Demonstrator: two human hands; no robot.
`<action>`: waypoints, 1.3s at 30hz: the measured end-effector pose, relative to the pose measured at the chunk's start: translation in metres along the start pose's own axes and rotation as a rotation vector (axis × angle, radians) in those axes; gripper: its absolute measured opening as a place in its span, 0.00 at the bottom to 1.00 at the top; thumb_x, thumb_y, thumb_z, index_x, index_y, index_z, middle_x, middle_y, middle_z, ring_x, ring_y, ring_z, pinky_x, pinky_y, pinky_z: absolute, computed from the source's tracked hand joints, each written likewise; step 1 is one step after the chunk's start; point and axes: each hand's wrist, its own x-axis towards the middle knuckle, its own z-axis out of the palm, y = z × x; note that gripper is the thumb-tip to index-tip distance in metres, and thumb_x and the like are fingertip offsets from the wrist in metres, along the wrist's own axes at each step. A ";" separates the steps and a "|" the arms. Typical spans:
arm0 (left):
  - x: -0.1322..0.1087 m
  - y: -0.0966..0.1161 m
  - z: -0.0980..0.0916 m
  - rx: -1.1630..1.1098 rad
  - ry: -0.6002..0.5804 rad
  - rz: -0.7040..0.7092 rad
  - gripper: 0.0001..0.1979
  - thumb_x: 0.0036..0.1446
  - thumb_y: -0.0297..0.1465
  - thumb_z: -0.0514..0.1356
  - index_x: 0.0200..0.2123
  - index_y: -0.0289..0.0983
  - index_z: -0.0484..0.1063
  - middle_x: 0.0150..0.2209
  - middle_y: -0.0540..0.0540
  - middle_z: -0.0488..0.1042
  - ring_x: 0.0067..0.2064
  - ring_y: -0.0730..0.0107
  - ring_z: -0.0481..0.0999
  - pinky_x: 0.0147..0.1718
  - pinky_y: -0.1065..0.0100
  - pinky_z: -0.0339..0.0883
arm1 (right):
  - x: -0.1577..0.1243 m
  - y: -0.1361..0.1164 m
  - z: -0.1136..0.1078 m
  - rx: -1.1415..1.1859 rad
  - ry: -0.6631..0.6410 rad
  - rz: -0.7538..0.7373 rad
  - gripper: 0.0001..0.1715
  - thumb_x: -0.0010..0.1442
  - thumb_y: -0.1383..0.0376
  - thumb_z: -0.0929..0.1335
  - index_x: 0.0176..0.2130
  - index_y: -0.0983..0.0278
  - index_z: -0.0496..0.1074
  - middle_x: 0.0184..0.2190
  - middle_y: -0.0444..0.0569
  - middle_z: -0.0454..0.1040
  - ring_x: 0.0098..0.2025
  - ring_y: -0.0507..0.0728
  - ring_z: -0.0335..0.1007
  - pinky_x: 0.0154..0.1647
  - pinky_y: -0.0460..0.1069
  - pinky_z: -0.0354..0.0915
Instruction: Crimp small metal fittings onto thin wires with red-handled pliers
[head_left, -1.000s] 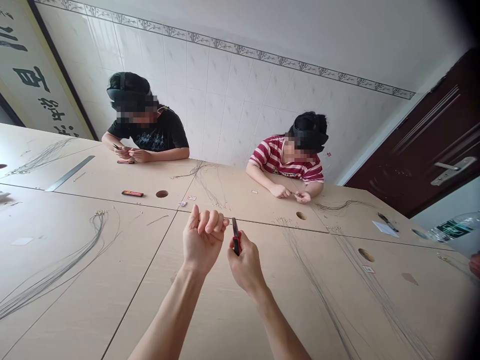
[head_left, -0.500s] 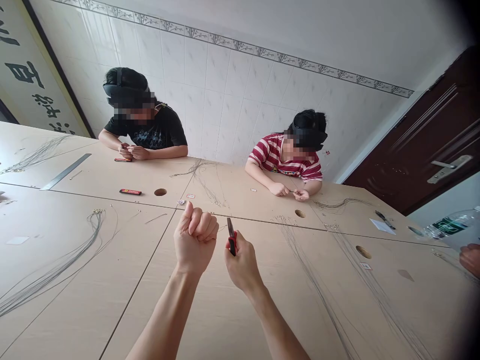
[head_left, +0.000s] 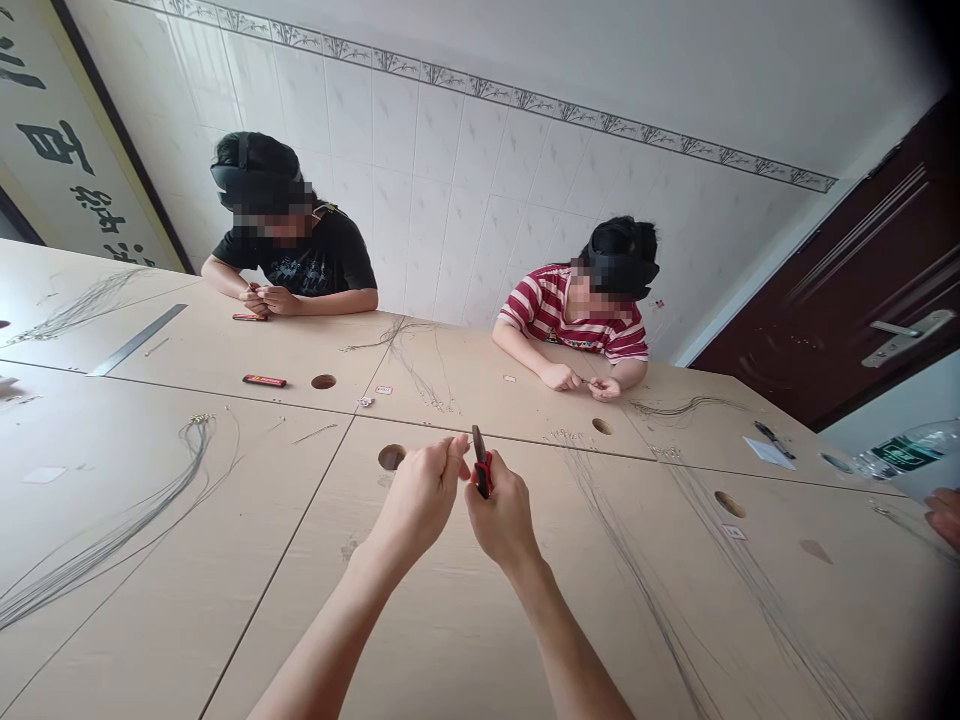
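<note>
Near the middle of the table, my right hand [head_left: 504, 508] is wrapped round a pair of pliers [head_left: 481, 462] with red and black handles, the dark jaws pointing up and away from me. Just left of the jaws, my left hand [head_left: 431, 485] is closed, thumb and fingers pinched together. A tiny light-coloured thing shows at its fingertips, too small to name. Both hands are held above the table, close together. The pliers' handles are mostly hidden in my right hand.
The jointed table [head_left: 405, 640] has round holes, one hole [head_left: 391, 457] beside my left hand. Wire bundles lie left [head_left: 191, 470] and right [head_left: 622, 550]. Two people sit opposite, in a black shirt [head_left: 330, 255] and a striped shirt [head_left: 536, 300]. A bottle [head_left: 911, 450] lies far right.
My left hand has turned from an upright fist to a pinch and moved right, towards the pliers' jaws. My right hand has shifted slightly right with the pliers.
</note>
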 end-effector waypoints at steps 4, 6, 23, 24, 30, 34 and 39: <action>0.002 0.001 0.000 0.063 0.000 0.028 0.24 0.67 0.44 0.43 0.26 0.39 0.67 0.22 0.49 0.68 0.25 0.65 0.65 0.27 0.66 0.55 | 0.000 0.004 0.000 -0.033 0.001 -0.013 0.05 0.52 0.70 0.60 0.29 0.59 0.60 0.19 0.37 0.58 0.21 0.52 0.53 0.23 0.46 0.51; 0.002 -0.001 -0.001 0.066 -0.016 0.023 0.23 0.67 0.43 0.44 0.25 0.40 0.66 0.21 0.50 0.67 0.24 0.65 0.64 0.26 0.67 0.54 | -0.001 0.006 0.000 -0.046 -0.007 -0.025 0.06 0.51 0.70 0.60 0.29 0.59 0.60 0.18 0.37 0.57 0.21 0.52 0.53 0.23 0.46 0.50; 0.003 -0.009 0.001 0.016 -0.076 -0.005 0.24 0.66 0.47 0.42 0.23 0.41 0.59 0.17 0.54 0.53 0.21 0.68 0.54 0.21 0.69 0.48 | -0.001 0.012 -0.005 -0.099 0.019 -0.064 0.07 0.52 0.69 0.61 0.26 0.59 0.55 0.18 0.36 0.55 0.20 0.51 0.50 0.23 0.46 0.50; 0.003 -0.009 0.001 0.015 -0.073 -0.004 0.24 0.66 0.47 0.42 0.23 0.41 0.59 0.17 0.54 0.53 0.21 0.68 0.55 0.22 0.69 0.48 | 0.000 0.013 -0.005 -0.100 0.021 -0.064 0.07 0.52 0.69 0.61 0.26 0.59 0.55 0.18 0.37 0.56 0.21 0.51 0.50 0.23 0.46 0.50; 0.003 -0.016 0.004 -0.003 -0.063 0.000 0.24 0.66 0.47 0.44 0.22 0.41 0.59 0.17 0.54 0.52 0.22 0.67 0.55 0.23 0.68 0.48 | 0.002 0.015 -0.006 -0.096 0.015 -0.055 0.06 0.51 0.69 0.61 0.26 0.59 0.56 0.18 0.37 0.56 0.20 0.51 0.50 0.23 0.46 0.49; 0.003 -0.017 0.004 -0.017 -0.059 -0.006 0.24 0.66 0.47 0.44 0.22 0.41 0.59 0.18 0.53 0.53 0.22 0.67 0.55 0.23 0.68 0.48 | 0.002 0.014 -0.008 -0.090 0.005 -0.048 0.05 0.50 0.68 0.61 0.26 0.59 0.57 0.17 0.37 0.54 0.20 0.51 0.49 0.22 0.46 0.48; 0.002 -0.017 0.004 -0.040 -0.059 -0.004 0.24 0.65 0.47 0.45 0.22 0.40 0.59 0.18 0.53 0.54 0.22 0.68 0.55 0.23 0.69 0.48 | 0.002 0.015 -0.007 -0.068 -0.002 -0.039 0.06 0.50 0.68 0.61 0.26 0.59 0.56 0.18 0.37 0.55 0.21 0.51 0.49 0.22 0.46 0.49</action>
